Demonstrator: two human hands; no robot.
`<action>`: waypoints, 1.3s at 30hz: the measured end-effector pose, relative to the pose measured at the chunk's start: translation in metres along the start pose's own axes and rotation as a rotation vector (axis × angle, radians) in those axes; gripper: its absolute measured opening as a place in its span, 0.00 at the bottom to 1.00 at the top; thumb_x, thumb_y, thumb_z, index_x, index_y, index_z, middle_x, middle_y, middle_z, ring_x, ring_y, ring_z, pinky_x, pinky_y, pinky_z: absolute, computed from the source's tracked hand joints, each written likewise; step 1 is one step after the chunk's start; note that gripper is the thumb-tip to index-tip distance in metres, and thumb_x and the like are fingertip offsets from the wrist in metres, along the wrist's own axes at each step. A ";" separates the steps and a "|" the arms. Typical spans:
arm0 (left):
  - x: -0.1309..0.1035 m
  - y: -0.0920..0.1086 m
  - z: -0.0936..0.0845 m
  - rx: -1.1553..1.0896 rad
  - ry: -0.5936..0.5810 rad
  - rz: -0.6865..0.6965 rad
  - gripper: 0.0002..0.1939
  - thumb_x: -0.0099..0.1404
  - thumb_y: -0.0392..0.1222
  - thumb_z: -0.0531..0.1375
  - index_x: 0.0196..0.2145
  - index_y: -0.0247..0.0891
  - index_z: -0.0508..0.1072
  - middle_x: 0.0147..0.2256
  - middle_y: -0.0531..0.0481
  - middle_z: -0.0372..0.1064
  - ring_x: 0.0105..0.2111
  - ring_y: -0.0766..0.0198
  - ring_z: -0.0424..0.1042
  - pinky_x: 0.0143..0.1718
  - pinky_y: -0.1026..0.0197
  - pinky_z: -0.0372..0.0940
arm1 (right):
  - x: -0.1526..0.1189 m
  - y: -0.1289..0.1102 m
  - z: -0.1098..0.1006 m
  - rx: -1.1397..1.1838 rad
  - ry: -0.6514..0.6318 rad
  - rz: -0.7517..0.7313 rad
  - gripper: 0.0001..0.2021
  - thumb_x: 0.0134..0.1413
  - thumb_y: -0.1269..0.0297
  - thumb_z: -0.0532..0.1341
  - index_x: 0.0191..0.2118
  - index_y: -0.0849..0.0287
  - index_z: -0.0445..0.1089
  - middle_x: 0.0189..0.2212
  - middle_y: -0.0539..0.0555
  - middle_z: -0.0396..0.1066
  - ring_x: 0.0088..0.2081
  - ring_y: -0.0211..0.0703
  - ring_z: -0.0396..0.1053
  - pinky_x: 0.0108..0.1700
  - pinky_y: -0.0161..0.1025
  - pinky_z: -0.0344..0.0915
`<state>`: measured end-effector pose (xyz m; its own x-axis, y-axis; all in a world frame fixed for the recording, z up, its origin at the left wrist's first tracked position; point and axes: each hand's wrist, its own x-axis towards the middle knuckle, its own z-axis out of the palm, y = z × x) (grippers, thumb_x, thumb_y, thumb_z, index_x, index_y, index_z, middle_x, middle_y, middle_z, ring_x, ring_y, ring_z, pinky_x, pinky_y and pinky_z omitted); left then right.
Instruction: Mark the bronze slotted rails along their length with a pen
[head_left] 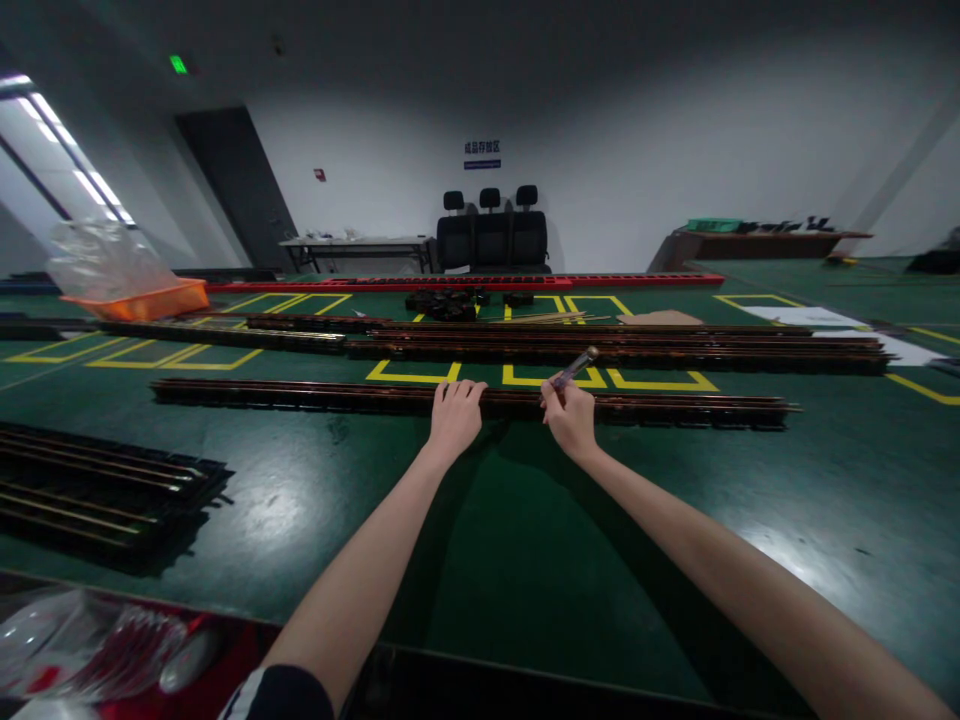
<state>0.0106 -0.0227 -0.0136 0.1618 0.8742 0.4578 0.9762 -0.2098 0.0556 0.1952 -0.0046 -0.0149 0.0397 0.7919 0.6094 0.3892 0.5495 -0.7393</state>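
A long dark rail with copper-coloured bars point(337, 392) lies crosswise on the green table. My left hand point(455, 415) rests on the middle of this rail, fingers closed over its far edge. To its right, my right hand point(571, 415) grips a pen-like tool with a clear, dark-tinted body point(576, 368). The tool slants up to the right, and its lower end is hidden by my fingers at the rail. Whether the tip touches the bars I cannot tell.
Behind lies a bundle of similar rails point(637, 348), with small black parts point(446, 303) beyond. More rails point(97, 495) lie at the left. An orange tray point(142, 299) holds clear plastic bags. White paper point(810, 316) is at the right. The table's front edge point(525, 678) runs below my arms.
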 end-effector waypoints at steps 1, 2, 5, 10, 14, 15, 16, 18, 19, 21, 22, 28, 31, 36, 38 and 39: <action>0.000 0.000 0.000 -0.003 -0.003 -0.002 0.23 0.65 0.31 0.45 0.54 0.38 0.68 0.51 0.44 0.69 0.54 0.55 0.65 0.60 0.45 0.53 | 0.000 0.000 0.000 -0.002 -0.012 -0.012 0.19 0.58 0.47 0.51 0.26 0.57 0.62 0.18 0.51 0.65 0.17 0.40 0.63 0.20 0.36 0.59; 0.000 0.000 0.000 -0.006 -0.007 -0.003 0.23 0.65 0.32 0.45 0.54 0.37 0.68 0.52 0.44 0.69 0.54 0.55 0.65 0.60 0.46 0.53 | 0.000 -0.001 0.000 -0.004 -0.026 -0.025 0.19 0.58 0.46 0.51 0.26 0.57 0.62 0.18 0.51 0.65 0.17 0.40 0.63 0.20 0.37 0.59; 0.001 0.000 -0.002 -0.008 -0.019 -0.007 0.22 0.65 0.32 0.45 0.54 0.36 0.68 0.52 0.43 0.69 0.54 0.55 0.65 0.60 0.46 0.53 | 0.000 -0.003 0.000 -0.011 -0.052 -0.060 0.19 0.58 0.46 0.51 0.26 0.57 0.62 0.18 0.51 0.65 0.17 0.40 0.63 0.21 0.37 0.59; 0.000 0.000 -0.004 -0.006 -0.026 -0.009 0.22 0.65 0.32 0.45 0.54 0.37 0.68 0.51 0.44 0.69 0.53 0.56 0.66 0.60 0.47 0.54 | 0.000 -0.003 0.000 -0.006 -0.054 -0.067 0.20 0.58 0.46 0.51 0.27 0.57 0.63 0.18 0.51 0.65 0.18 0.40 0.63 0.21 0.36 0.59; 0.000 0.000 -0.003 -0.017 -0.018 -0.003 0.22 0.65 0.32 0.45 0.54 0.37 0.68 0.51 0.43 0.69 0.53 0.55 0.65 0.60 0.46 0.54 | 0.000 -0.001 0.000 0.011 -0.060 -0.061 0.19 0.58 0.47 0.52 0.28 0.57 0.64 0.19 0.52 0.66 0.18 0.41 0.64 0.21 0.37 0.60; 0.000 0.000 -0.003 -0.015 -0.018 -0.003 0.22 0.65 0.32 0.45 0.54 0.37 0.68 0.51 0.43 0.69 0.53 0.55 0.65 0.60 0.46 0.54 | 0.000 -0.001 0.000 0.011 -0.058 -0.061 0.19 0.58 0.47 0.52 0.28 0.58 0.64 0.20 0.53 0.67 0.19 0.41 0.64 0.21 0.37 0.60; 0.000 0.001 -0.002 -0.011 -0.019 -0.006 0.22 0.65 0.32 0.45 0.54 0.37 0.68 0.51 0.43 0.69 0.54 0.55 0.65 0.60 0.45 0.54 | 0.001 0.000 0.000 0.009 -0.055 -0.061 0.18 0.58 0.48 0.52 0.28 0.58 0.64 0.20 0.53 0.67 0.19 0.41 0.64 0.21 0.37 0.60; 0.000 0.002 -0.003 0.006 -0.020 -0.011 0.22 0.65 0.32 0.45 0.54 0.37 0.68 0.51 0.43 0.69 0.54 0.54 0.65 0.60 0.45 0.53 | 0.001 0.001 0.000 0.006 -0.052 -0.060 0.18 0.58 0.48 0.52 0.28 0.58 0.64 0.19 0.52 0.67 0.19 0.41 0.65 0.21 0.37 0.60; 0.000 0.003 -0.003 0.017 -0.014 -0.012 0.22 0.65 0.32 0.46 0.53 0.37 0.68 0.51 0.43 0.70 0.53 0.54 0.65 0.60 0.45 0.52 | 0.001 0.001 0.000 0.007 -0.051 -0.059 0.18 0.58 0.48 0.52 0.28 0.58 0.64 0.19 0.52 0.67 0.18 0.41 0.65 0.21 0.36 0.60; 0.000 0.004 -0.003 0.038 0.004 -0.010 0.22 0.65 0.31 0.46 0.53 0.37 0.69 0.50 0.43 0.70 0.53 0.54 0.65 0.61 0.45 0.52 | 0.001 0.001 0.000 0.012 -0.045 -0.057 0.19 0.58 0.48 0.52 0.28 0.58 0.64 0.19 0.52 0.67 0.18 0.40 0.64 0.20 0.36 0.60; 0.000 0.004 -0.003 0.048 0.013 -0.008 0.22 0.65 0.31 0.46 0.53 0.37 0.69 0.50 0.43 0.70 0.53 0.53 0.65 0.61 0.45 0.52 | 0.001 0.000 0.000 0.017 -0.044 -0.057 0.19 0.58 0.47 0.52 0.27 0.58 0.64 0.19 0.52 0.67 0.18 0.40 0.64 0.20 0.36 0.60; -0.001 0.003 -0.001 0.048 0.019 -0.016 0.22 0.64 0.29 0.47 0.52 0.38 0.69 0.50 0.43 0.70 0.54 0.54 0.65 0.62 0.45 0.51 | 0.001 -0.001 0.000 0.047 -0.077 -0.060 0.18 0.58 0.48 0.53 0.27 0.58 0.63 0.19 0.52 0.68 0.17 0.39 0.65 0.20 0.36 0.61; 0.000 0.002 0.000 0.034 0.025 -0.016 0.22 0.63 0.28 0.47 0.51 0.37 0.69 0.50 0.43 0.70 0.54 0.54 0.65 0.62 0.45 0.50 | 0.001 -0.002 0.000 0.060 -0.113 -0.058 0.17 0.58 0.49 0.53 0.27 0.58 0.63 0.19 0.52 0.68 0.17 0.39 0.66 0.20 0.36 0.62; 0.000 0.001 0.002 0.001 0.013 -0.011 0.24 0.60 0.25 0.47 0.51 0.36 0.69 0.50 0.42 0.69 0.55 0.54 0.64 0.63 0.44 0.50 | 0.001 -0.003 0.001 0.092 -0.135 -0.054 0.17 0.58 0.50 0.53 0.28 0.58 0.63 0.20 0.52 0.69 0.16 0.38 0.66 0.20 0.36 0.63; 0.001 -0.001 0.002 -0.025 0.005 -0.011 0.25 0.59 0.24 0.47 0.52 0.36 0.69 0.50 0.42 0.69 0.55 0.55 0.64 0.62 0.45 0.51 | 0.001 -0.003 0.001 0.099 -0.144 -0.056 0.18 0.58 0.49 0.53 0.28 0.59 0.63 0.20 0.52 0.69 0.16 0.38 0.66 0.20 0.36 0.63; 0.001 -0.001 0.002 -0.040 0.001 -0.009 0.26 0.59 0.24 0.47 0.52 0.36 0.68 0.50 0.43 0.69 0.55 0.55 0.64 0.62 0.45 0.51 | 0.001 -0.003 0.001 0.102 -0.144 -0.056 0.18 0.58 0.49 0.53 0.28 0.59 0.63 0.20 0.52 0.69 0.16 0.38 0.66 0.20 0.36 0.63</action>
<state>0.0096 -0.0210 -0.0151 0.1526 0.8759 0.4576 0.9710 -0.2191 0.0954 0.1931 -0.0054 -0.0122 -0.1147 0.7854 0.6083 0.2919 0.6120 -0.7350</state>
